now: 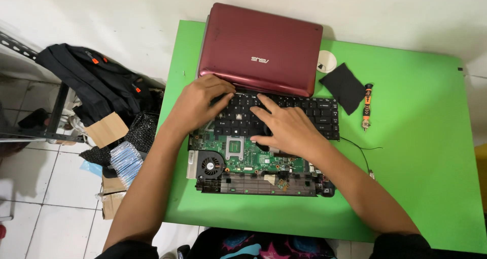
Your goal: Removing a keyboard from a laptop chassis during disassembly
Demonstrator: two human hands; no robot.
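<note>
**Two hands on a loose laptop keyboard**

On the green counter [421, 152] lies an opened laptop. Its black keyboard [314, 118] sits loose above the bare green circuit board [238, 155], which has a round fan [209, 164] at the left corner. The left hand [195, 104] rests on the upper left corner of the keyboard with the fingers curled down at the edge; whether they grip the edge or only press on it is hard to see. The right hand [286, 130] lies flat on the middle of the keyboard, fingers spread, thumb at the lower edge, and it hides the keys under it.

A dark red laptop lid [261, 48] lies behind the keyboard and covers its top row. To the right are a black cloth [345, 86], a small orange and black screwdriver [366, 107], and a thin black wire [362, 150]. A white round thing [328, 59] is partly hidden by the lid. Left of the counter, a black bag [96, 81] and some boxes are on the floor, not clear.
</note>
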